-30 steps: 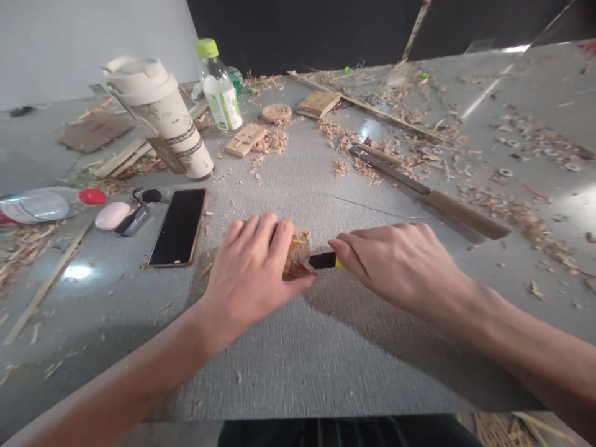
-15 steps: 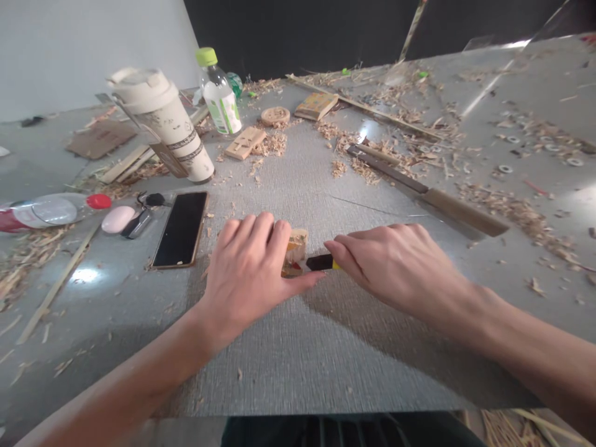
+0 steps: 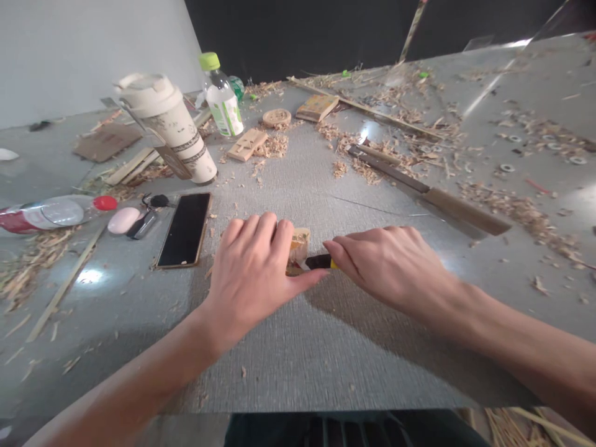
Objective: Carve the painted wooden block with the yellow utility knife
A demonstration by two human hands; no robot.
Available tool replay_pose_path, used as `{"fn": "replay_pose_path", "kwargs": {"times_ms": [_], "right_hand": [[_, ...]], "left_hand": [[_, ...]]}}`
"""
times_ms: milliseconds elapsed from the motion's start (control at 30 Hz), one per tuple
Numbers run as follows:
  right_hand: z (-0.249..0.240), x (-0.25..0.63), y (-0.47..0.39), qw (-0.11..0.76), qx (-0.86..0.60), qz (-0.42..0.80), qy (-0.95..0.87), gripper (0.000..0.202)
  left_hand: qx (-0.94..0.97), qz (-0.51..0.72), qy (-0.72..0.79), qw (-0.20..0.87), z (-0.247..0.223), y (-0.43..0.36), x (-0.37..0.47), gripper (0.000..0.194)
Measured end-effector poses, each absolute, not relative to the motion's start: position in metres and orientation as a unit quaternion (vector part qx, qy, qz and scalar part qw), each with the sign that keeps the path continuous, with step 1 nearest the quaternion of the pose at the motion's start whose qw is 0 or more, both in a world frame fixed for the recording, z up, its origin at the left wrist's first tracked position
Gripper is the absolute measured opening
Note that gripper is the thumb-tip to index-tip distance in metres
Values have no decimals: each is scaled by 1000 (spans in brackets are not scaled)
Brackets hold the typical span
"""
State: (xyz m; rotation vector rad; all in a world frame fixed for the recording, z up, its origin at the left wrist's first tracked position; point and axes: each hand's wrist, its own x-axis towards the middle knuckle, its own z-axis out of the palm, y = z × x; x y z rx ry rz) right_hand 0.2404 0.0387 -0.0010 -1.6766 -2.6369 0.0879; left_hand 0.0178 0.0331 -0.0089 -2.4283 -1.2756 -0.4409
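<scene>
Under my left hand (image 3: 254,264) lies a small wooden block (image 3: 300,242) with yellow-orange markings, mostly covered by the palm and fingers. The left fingers wrap over it, and the thumb stretches right, close to the blade. My right hand (image 3: 386,254) is closed around a utility knife (image 3: 319,261) with a black and yellow body. Its tip meets the right side of the block; most of the handle is hidden in the fist. Both hands rest low over the grey worktable (image 3: 298,354).
A phone (image 3: 185,230), a tumbler (image 3: 179,136), a green-capped bottle (image 3: 223,102) and a red-capped bottle (image 3: 60,212) stand or lie at left. A long wooden-handled blade (image 3: 433,192) lies at right. Carved wooden pieces (image 3: 248,144) and shavings (image 3: 274,146) are scattered behind.
The view has shifted slightly, so things at left appear a little further right and lower. The knife tip stays at the block, with both hands nearly in place.
</scene>
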Motion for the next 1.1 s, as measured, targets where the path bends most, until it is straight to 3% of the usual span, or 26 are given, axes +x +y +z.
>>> {"fn": "replay_pose_path", "kwargs": {"times_ms": [1100], "right_hand": [[-19,231,35,66,-531,-70,-842,62]], "left_hand": [[-826,-212,-495,166,-18,42,12,67]]}}
